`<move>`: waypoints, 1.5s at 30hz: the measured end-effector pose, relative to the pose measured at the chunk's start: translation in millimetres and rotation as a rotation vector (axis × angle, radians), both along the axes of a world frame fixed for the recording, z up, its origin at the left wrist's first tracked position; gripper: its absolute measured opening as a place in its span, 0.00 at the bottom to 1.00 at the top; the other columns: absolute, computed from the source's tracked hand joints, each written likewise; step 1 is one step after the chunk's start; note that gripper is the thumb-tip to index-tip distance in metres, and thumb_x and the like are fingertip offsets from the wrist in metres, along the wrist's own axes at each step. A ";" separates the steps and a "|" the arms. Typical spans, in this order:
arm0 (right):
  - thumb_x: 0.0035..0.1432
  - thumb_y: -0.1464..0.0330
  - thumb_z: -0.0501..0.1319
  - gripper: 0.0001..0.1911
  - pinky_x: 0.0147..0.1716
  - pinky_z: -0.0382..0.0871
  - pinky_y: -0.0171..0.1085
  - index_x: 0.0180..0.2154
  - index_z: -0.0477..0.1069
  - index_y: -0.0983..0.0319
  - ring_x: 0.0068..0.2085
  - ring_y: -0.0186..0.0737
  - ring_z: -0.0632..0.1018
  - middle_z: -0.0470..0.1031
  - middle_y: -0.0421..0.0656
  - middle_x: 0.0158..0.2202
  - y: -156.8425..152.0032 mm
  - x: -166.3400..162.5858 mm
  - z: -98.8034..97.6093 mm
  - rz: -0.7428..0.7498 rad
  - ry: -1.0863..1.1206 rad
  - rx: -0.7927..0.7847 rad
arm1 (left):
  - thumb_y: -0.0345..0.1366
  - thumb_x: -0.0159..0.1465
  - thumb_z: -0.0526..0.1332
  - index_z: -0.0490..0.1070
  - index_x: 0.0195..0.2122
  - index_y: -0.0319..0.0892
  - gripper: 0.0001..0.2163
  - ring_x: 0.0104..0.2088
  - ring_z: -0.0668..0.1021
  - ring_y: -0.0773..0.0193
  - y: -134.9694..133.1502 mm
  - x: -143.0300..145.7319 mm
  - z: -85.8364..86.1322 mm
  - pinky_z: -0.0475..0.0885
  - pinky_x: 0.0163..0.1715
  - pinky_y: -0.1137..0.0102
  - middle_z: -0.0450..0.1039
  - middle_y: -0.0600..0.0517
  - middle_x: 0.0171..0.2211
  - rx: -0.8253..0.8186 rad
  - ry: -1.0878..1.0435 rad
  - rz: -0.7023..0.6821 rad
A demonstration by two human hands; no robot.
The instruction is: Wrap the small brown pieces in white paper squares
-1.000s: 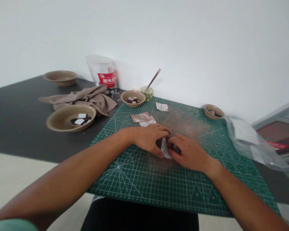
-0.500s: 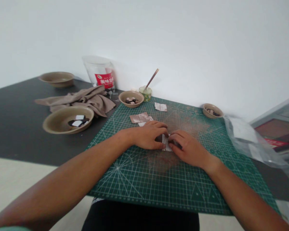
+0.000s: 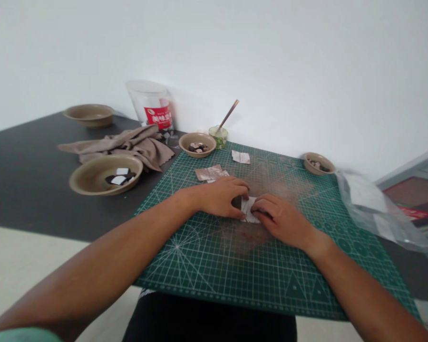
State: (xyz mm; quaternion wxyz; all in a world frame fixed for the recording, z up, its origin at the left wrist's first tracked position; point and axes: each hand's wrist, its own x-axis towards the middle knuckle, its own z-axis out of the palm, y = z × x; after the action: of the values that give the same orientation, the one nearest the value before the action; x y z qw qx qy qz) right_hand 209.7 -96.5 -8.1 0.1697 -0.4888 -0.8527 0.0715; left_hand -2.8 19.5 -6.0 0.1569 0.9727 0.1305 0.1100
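On the dark bench point(image 3: 28, 180), the big bowl point(image 3: 92, 178) and the cloth point(image 3: 128, 145) lie well apart from the work on the green cutting mat point(image 3: 207, 266). The left hand point(image 3: 219, 197) rests near the mat's middle, its grip clenched, with curled fingertips pinching the left edge of the paper slip point(image 3: 250, 209). The right hand point(image 3: 281, 221) closes on the slip's right edge in the same way. The slip lies flat on the mat between the two hands and is partly hidden by fingers. A dark piece seems tucked at its left side, though I cannot tell how they join. If one hand presses harder than the other, the slip could skid on the smooth mat, crease crookedly or tear at the pinch. The loose paper pieces point(image 3: 210, 173) just beyond the left knuckles could be nudged. The slip's visible part has its long axis running roughly near to far, leaning slightly rightward toward the person, with its far end pointing at the wall.
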 end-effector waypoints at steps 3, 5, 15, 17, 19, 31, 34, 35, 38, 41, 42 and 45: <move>0.66 0.71 0.57 0.06 0.48 0.71 0.45 0.42 0.72 0.59 0.45 0.44 0.76 0.76 0.45 0.43 -0.1 -1.4 -0.3 0.012 0.037 -0.027 | 0.50 0.58 0.68 0.74 0.48 0.40 0.22 0.56 0.72 0.48 0.5 -0.5 -0.4 0.62 0.57 0.57 0.70 0.43 0.57 0.006 0.006 -0.012; 0.66 0.71 0.57 0.05 0.47 0.71 0.44 0.42 0.72 0.59 0.45 0.43 0.76 0.76 0.45 0.43 0.4 -3.3 -0.7 0.062 0.053 -0.057 | 0.50 0.59 0.67 0.73 0.48 0.40 0.22 0.56 0.71 0.47 0.3 -0.7 -1.0 0.62 0.57 0.57 0.69 0.42 0.58 0.014 0.007 -0.017; 0.65 0.72 0.59 0.04 0.43 0.70 0.41 0.39 0.72 0.60 0.41 0.41 0.75 0.75 0.44 0.40 1.2 -2.0 1.3 0.026 0.063 -0.087 | 0.50 0.60 0.66 0.72 0.50 0.41 0.22 0.58 0.70 0.48 0.2 -0.7 0.5 0.61 0.58 0.57 0.67 0.43 0.59 0.004 0.064 -0.024; 0.66 0.72 0.58 0.04 0.45 0.70 0.41 0.40 0.72 0.60 0.43 0.41 0.75 0.75 0.44 0.41 1.6 -3.6 0.6 0.045 0.054 -0.080 | 0.50 0.61 0.65 0.71 0.50 0.41 0.22 0.58 0.70 0.48 -0.3 -1.0 2.0 0.61 0.58 0.57 0.66 0.43 0.60 0.014 0.081 -0.022; 0.66 0.71 0.58 0.04 0.46 0.69 0.42 0.40 0.71 0.60 0.44 0.42 0.75 0.75 0.45 0.42 2.9 -3.7 0.2 -0.011 0.031 -0.045 | 0.49 0.61 0.65 0.71 0.51 0.41 0.21 0.58 0.69 0.48 -1.1 -1.2 2.9 0.61 0.58 0.57 0.66 0.42 0.60 0.020 0.086 -0.020; 0.67 0.71 0.58 0.04 0.45 0.69 0.43 0.40 0.72 0.60 0.44 0.43 0.75 0.75 0.45 0.41 2.1 -2.6 2.7 -0.040 0.005 -0.031 | 0.47 0.62 0.64 0.71 0.53 0.41 0.21 0.60 0.68 0.48 -3.8 -1.9 4.3 0.61 0.59 0.56 0.65 0.42 0.61 0.042 0.094 -0.023; 0.66 0.70 0.59 0.03 0.43 0.70 0.41 0.39 0.72 0.60 0.42 0.41 0.75 0.75 0.44 0.40 2.5 -1.3 2.2 0.003 0.029 -0.083 | 0.48 0.62 0.64 0.71 0.53 0.41 0.22 0.60 0.68 0.47 -3.9 -2.1 4.3 0.61 0.59 0.56 0.65 0.43 0.62 0.039 0.101 -0.022; 0.66 0.70 0.59 0.03 0.44 0.70 0.40 0.39 0.72 0.60 0.42 0.41 0.76 0.75 0.43 0.40 2.4 -1.6 2.0 0.047 0.040 -0.107 | 0.48 0.62 0.64 0.71 0.53 0.41 0.22 0.60 0.68 0.47 -3.9 -2.1 4.4 0.61 0.59 0.56 0.65 0.43 0.61 0.041 0.105 -0.023; 0.66 0.70 0.59 0.04 0.46 0.69 0.41 0.40 0.72 0.59 0.44 0.41 0.75 0.76 0.44 0.42 3.4 -3.0 2.6 0.057 0.038 -0.101 | 0.48 0.63 0.64 0.71 0.53 0.41 0.22 0.60 0.68 0.48 -3.5 -2.1 4.2 0.61 0.59 0.57 0.66 0.42 0.61 0.045 0.107 -0.027; 0.66 0.70 0.58 0.04 0.43 0.69 0.42 0.39 0.72 0.61 0.42 0.42 0.75 0.75 0.45 0.40 4.5 0.8 6.6 -0.054 -0.013 -0.051 | 0.49 0.63 0.64 0.70 0.53 0.42 0.22 0.60 0.68 0.48 -2.4 -1.9 2.4 0.61 0.59 0.57 0.65 0.43 0.61 0.039 0.100 -0.018; 0.66 0.70 0.59 0.04 0.42 0.69 0.41 0.38 0.72 0.61 0.41 0.41 0.75 0.74 0.44 0.39 4.1 2.8 8.3 -0.050 -0.023 -0.065 | 0.49 0.62 0.64 0.70 0.53 0.43 0.22 0.60 0.68 0.48 -2.0 -1.9 1.8 0.60 0.59 0.57 0.65 0.43 0.61 0.036 0.099 -0.016; 0.65 0.72 0.59 0.03 0.41 0.68 0.39 0.37 0.72 0.60 0.39 0.39 0.75 0.75 0.42 0.37 1.5 5.1 10.7 0.076 -0.004 -0.157 | 0.50 0.62 0.65 0.71 0.53 0.43 0.22 0.61 0.67 0.48 -1.3 -1.7 0.8 0.60 0.60 0.56 0.65 0.44 0.62 0.028 0.096 -0.020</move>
State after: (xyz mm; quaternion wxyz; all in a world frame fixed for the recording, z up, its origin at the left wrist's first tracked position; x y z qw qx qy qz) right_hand 214.8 -95.0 2.6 0.1262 -0.4682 -0.8627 0.1437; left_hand -4.5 18.2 -5.2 0.1381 0.9803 0.1265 0.0633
